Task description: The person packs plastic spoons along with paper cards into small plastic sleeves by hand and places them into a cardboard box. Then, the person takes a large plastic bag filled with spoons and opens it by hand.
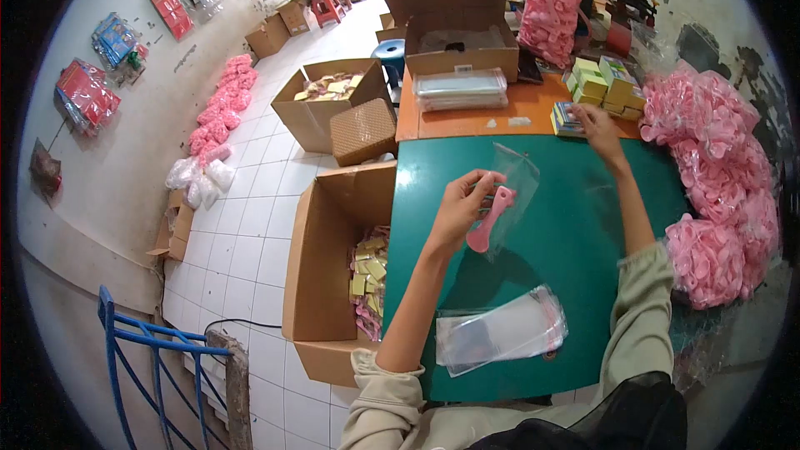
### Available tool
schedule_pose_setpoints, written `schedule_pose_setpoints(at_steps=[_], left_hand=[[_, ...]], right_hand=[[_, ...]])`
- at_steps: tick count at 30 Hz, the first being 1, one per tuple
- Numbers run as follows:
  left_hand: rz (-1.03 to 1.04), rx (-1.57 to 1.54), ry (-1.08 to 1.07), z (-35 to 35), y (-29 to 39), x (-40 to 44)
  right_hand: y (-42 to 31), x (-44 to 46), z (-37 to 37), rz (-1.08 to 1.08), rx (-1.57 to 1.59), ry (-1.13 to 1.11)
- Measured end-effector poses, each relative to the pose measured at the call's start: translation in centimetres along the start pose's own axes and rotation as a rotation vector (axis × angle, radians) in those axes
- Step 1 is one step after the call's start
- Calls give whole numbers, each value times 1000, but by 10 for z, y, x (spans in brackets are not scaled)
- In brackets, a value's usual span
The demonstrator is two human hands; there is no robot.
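My left hand (468,200) is closed over the green table, pinching a clear plastic bag (522,192) together with a pink spoon-shaped plastic piece (492,223). The piece has a hole at its upper end; whether it lies fully inside the bag I cannot tell. Farther back, my right hand (602,135) reaches to a stack of small printed cards (566,121), its fingers curled on the top card. Below my left hand, a pile of flat clear bags (504,332) lies near the table's front edge.
Pink pieces fill bulging bags (708,192) along the right edge. Yellow-green small boxes (621,87) and an open carton (458,58) stand at the back. On the left, an open box (312,283) holds packed pieces; a blue railing (158,342) is beyond.
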State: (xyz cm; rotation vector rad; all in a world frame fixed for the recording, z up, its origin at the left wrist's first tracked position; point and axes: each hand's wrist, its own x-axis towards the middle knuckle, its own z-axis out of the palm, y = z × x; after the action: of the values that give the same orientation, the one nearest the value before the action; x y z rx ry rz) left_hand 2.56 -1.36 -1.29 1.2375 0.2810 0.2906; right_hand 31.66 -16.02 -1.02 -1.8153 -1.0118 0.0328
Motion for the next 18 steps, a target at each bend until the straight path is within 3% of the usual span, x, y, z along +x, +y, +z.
schedule_pose_setpoints(at_steps=[2, 4, 7, 10, 13, 16, 18], left_hand=[[-8, -9, 3, -3, 5, -3], [-36, 11, -5, -6, 7, -4], [-51, 58, -20, -8, 9, -2], [-21, 170, -33, -8, 4, -2], [-28, 248, -55, -6, 4, 0], [-25, 192, -71, -7, 5, 0], [-12, 165, -78, -7, 5, -1]], right_hand=[[36, 26, -19, 83, -452, 284], [110, 45, -31, 277, -696, 252], [113, 35, -32, 240, -782, 210], [122, 35, -28, 11, -892, 464], [94, 24, -31, -1, -713, 444], [-10, -16, -17, 66, -38, 160], [-72, -52, -5, 34, 191, 53]])
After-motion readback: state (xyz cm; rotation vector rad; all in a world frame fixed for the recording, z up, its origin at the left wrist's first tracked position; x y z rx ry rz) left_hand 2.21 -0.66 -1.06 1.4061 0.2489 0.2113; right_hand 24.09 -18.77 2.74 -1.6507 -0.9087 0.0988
